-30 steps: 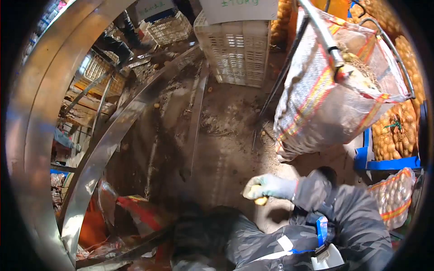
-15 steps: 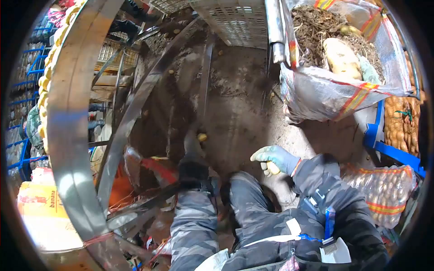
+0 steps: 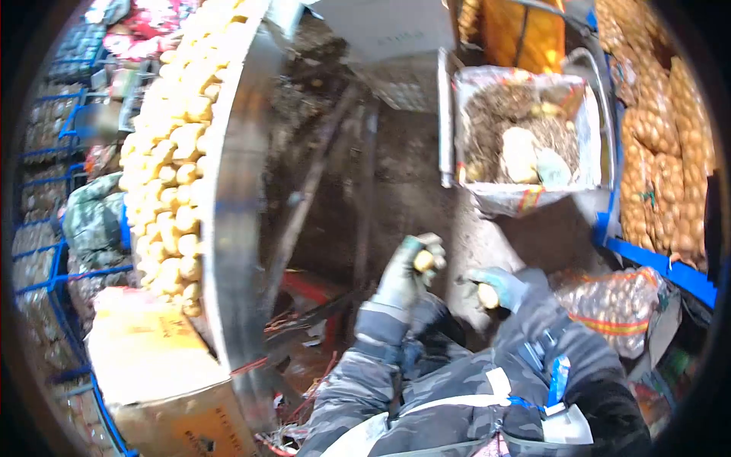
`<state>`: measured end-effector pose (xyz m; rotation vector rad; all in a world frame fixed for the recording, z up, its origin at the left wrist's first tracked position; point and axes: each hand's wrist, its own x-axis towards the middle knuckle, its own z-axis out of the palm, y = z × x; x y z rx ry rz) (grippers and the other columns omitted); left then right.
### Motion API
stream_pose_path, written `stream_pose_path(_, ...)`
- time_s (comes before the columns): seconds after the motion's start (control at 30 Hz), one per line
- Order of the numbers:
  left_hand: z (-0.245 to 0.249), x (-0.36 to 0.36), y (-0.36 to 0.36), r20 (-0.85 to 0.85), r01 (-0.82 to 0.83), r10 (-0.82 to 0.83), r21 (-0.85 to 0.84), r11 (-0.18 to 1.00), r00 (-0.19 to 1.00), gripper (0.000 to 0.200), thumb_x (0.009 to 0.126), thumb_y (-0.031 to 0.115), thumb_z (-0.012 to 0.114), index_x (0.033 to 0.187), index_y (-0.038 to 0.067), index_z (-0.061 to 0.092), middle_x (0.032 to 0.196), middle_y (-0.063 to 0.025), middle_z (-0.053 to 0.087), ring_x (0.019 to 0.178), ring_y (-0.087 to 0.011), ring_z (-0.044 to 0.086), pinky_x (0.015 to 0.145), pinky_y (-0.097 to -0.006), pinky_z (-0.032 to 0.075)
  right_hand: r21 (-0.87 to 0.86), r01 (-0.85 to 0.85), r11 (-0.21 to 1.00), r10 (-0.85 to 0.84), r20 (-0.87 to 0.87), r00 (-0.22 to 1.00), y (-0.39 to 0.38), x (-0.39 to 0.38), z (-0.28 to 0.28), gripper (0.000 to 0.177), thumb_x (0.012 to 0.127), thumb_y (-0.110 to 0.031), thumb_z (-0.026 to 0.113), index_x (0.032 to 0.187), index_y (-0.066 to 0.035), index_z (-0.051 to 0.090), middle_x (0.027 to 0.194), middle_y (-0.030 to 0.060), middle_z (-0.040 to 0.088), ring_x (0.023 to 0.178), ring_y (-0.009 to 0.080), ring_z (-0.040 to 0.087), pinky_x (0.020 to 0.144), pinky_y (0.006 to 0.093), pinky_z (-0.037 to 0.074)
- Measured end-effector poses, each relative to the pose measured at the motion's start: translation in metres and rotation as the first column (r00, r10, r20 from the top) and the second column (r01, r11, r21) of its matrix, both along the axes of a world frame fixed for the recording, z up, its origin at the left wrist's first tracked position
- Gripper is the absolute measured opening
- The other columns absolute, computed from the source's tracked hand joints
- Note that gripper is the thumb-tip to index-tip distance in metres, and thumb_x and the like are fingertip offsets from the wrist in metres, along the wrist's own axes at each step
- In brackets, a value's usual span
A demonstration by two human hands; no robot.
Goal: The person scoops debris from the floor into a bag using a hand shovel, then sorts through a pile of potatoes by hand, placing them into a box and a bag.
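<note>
My left hand [image 3: 402, 276], in a grey-green work glove, is raised over my lap with its fingers closed round a small yellow potato [image 3: 424, 261]. To its right, my right hand [image 3: 504, 288] wears a light blue-grey glove and holds another potato [image 3: 487, 296] at its fingertips. The two hands are apart, near the front of my body. Many potatoes [image 3: 179, 175] lie heaped behind the metal rim [image 3: 237, 213] at my left. Motion blurs parts of the view.
Ahead on the right, a lined container [image 3: 525, 196] holds dark plant debris [image 3: 487, 114] and a large pale lump [image 3: 519, 152]. Net sacks of potatoes [image 3: 655, 167] line the far right; a clear sack [image 3: 613, 308] lies nearer. A cardboard box [image 3: 156, 350] stands at left.
My left hand has come into view, holding a potato. My right hand has moved slightly right and down, still holding one. The view has swung, showing the potato heap at left.
</note>
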<state>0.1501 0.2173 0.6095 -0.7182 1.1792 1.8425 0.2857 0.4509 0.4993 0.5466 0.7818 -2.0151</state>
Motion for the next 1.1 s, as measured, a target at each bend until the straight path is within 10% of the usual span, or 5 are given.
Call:
stream_pose_path(0.3, 0.109, 0.054, 0.065, 0.259, 0.381, -0.393, 0.096, 0.919, 0.882, 0.037, 0.108, 0.034, 0.051, 0.131, 0.008, 0.064, 0.092, -0.0016, 0.068, 0.057, -0.0101, 0.061, 0.043, -0.0198, 0.039, 0.117, 0.291, 0.950, -0.300, 0.073, 0.951, 0.074, 0.011, 0.163, 0.028, 0.103, -0.022, 0.059, 0.110, 0.004, 0.067, 0.087, 0.0158, 0.072, 0.068, 0.0270, 0.072, 0.062, 0.0410, 0.063)
stream_pose_path(0.47, 0.206, 0.008, 0.080, -0.001, 0.403, -0.403, 0.030, 0.915, 0.915, 0.032, 0.104, 0.029, 0.058, 0.128, 0.009, 0.068, 0.100, -0.0041, 0.069, 0.073, -0.0101, 0.065, 0.051, -0.0184, 0.042, 0.302, 0.409, 0.861, -0.363, -0.198, 0.910, 0.102, -0.007, 0.223, 0.018, 0.099, -0.023, 0.065, 0.099, -0.005, 0.070, 0.077, 0.0059, 0.066, 0.065, 0.0166, 0.066, 0.060, 0.0337, 0.056)
stream_pose_path(0.7, 0.312, -0.167, -0.009, -0.522, -0.126, 0.030, -0.151, 0.980, 0.852, 0.040, 0.097, 0.039, 0.066, 0.124, 0.009, 0.065, 0.100, -0.0077, 0.071, 0.081, -0.0206, 0.069, 0.067, -0.0307, 0.057, 0.012, 0.324, 0.946, -0.260, -0.568, 0.781, -0.034, -0.222, 0.407, 0.072, 0.099, -0.031, 0.071, 0.154, 0.004, 0.040, 0.147, 0.0193, 0.057, 0.133, 0.0237, 0.056, 0.113, 0.0326, 0.043)
stream_pose_path(0.9, 0.425, -0.285, -0.084, -0.959, -0.714, -0.076, -0.255, 0.652, 0.273, 0.040, 0.104, 0.020, 0.063, 0.141, 0.004, 0.059, 0.134, -0.0145, 0.063, 0.123, -0.0208, 0.058, 0.104, -0.0350, 0.049, 0.141, 0.241, 0.960, -0.172, -0.383, 0.908, -0.024, -0.234, 0.374, 0.057, 0.096, -0.031, 0.072, 0.143, -0.003, 0.057, 0.123, 0.0128, 0.069, 0.096, 0.0168, 0.071, 0.079, 0.0315, 0.057)
stream_pose_path(1.1, 0.272, -0.224, 0.069, -0.673, 0.245, -0.661, -0.615, 0.749, 0.331, 0.042, 0.095, 0.017, 0.068, 0.135, 0.004, 0.064, 0.133, -0.0166, 0.066, 0.128, -0.0285, 0.060, 0.111, -0.0374, 0.045, 0.629, 0.588, 0.509, -0.503, -0.337, 0.796, 0.132, -0.165, 0.307, 0.049, 0.094, -0.015, 0.069, 0.140, -0.001, 0.059, 0.116, 0.0099, 0.070, 0.093, 0.0151, 0.070, 0.081, 0.0297, 0.058)
